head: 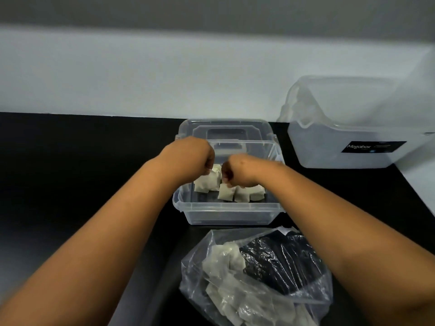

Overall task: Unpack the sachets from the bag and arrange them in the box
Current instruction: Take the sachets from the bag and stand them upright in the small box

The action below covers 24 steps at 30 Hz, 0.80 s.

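Both hands are down inside the clear box [226, 208], fingers curled under, knuckles toward me. My left hand [188, 156] is pinched closed on a white sachet [208, 182] at the left side of the box; my right hand [237, 170] is closed on the top edge of another sachet [226, 192] just beside it — the two fists sit close together, not touching. Right of that one, more sachets [249, 194] stand in a row across the box floor, edges touching. Exact count unclear; my wrists cover part of the row.

The box lid [226, 129] lies just behind the box, against the wall. Nearer to me, the clear plastic bag [259, 278] lies on the black counter [70, 172], mouth toward the box, with a heap of pale sachets [226, 257] inside on its left side. At far right — a larger frosted container [348, 137] with a black label, well apart from the box
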Available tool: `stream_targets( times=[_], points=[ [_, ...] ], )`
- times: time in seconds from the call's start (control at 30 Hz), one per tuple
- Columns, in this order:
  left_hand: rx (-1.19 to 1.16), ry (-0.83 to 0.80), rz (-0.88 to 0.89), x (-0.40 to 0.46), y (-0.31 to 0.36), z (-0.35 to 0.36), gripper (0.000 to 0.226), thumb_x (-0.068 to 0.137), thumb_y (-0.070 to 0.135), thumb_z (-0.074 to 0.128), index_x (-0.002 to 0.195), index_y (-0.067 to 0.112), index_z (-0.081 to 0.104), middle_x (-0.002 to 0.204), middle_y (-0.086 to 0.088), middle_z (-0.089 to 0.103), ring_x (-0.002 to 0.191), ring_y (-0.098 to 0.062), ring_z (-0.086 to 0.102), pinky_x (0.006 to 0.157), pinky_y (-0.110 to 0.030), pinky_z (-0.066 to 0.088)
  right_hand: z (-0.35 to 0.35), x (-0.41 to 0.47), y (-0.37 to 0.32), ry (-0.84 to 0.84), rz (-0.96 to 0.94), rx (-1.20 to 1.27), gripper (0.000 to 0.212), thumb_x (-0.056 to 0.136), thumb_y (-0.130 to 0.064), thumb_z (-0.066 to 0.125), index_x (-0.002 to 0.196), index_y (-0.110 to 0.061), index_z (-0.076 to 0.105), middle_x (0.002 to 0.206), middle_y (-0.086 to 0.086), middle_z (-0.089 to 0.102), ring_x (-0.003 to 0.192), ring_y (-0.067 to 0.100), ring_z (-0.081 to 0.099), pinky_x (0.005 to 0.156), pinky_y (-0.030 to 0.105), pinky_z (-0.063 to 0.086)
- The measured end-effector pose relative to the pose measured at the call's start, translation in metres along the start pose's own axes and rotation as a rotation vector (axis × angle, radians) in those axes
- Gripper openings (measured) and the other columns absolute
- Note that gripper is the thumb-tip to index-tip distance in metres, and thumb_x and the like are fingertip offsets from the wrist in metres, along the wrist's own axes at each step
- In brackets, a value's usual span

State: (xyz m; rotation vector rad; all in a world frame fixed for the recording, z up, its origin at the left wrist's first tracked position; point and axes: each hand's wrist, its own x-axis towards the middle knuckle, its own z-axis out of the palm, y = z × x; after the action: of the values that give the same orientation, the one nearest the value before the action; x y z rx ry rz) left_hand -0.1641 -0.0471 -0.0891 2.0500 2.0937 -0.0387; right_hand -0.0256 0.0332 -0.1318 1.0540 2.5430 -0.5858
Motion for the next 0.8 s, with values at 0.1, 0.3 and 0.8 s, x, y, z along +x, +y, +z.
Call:
stream_targets(
  times=[0.1, 0.3, 0.8],
  points=[
    [0.010, -0.041, 0.006, 0.009, -0.001, 0.004, 0.008, 0.085, 0.020, 0.068, 0.086, 0.027, 0.069, 0.088, 0.006, 0.067, 0.083, -0.015, 0.062, 0.077, -0.032, 0.053, 0.001, 0.010, -0.003, 0.000, 0.009, -0.046, 0.011, 0.088, -0.012, 0.064, 0.098, -0.015, 0.068, 0.091, -0.002, 0.061, 0.082, 0.019, 0.056, 0.068, 0.029, 0.043],
    [0.040, -0.111, 0.024, 0.025, 0.002, 0.013, 0.011, 0.084, 0.019, 0.067, 0.093, 0.024, 0.073, 0.094, 0.002, 0.068, 0.087, -0.018, 0.063, 0.078, -0.030, 0.050, 0.003, 0.015, -0.005, 0.046, 0.061, -0.110, 0.015, 0.089, -0.013, 0.060, 0.101, -0.018, 0.068, 0.099, 0.003, 0.066, 0.085, 0.022, 0.063, 0.072, 0.034, 0.051],
    [0.059, -0.274, 0.008, 0.057, 0.016, 0.039, 0.017, 0.084, 0.018, 0.070, 0.101, 0.014, 0.070, 0.101, -0.003, 0.068, 0.094, -0.021, 0.063, 0.090, -0.035, 0.051, -0.013, -0.046, 0.000, 0.174, 0.105, 0.007, 0.019, 0.092, -0.030, 0.062, 0.107, -0.020, 0.066, 0.102, 0.002, 0.067, 0.094, 0.022, 0.063, 0.082, 0.036, 0.053]
  ],
)
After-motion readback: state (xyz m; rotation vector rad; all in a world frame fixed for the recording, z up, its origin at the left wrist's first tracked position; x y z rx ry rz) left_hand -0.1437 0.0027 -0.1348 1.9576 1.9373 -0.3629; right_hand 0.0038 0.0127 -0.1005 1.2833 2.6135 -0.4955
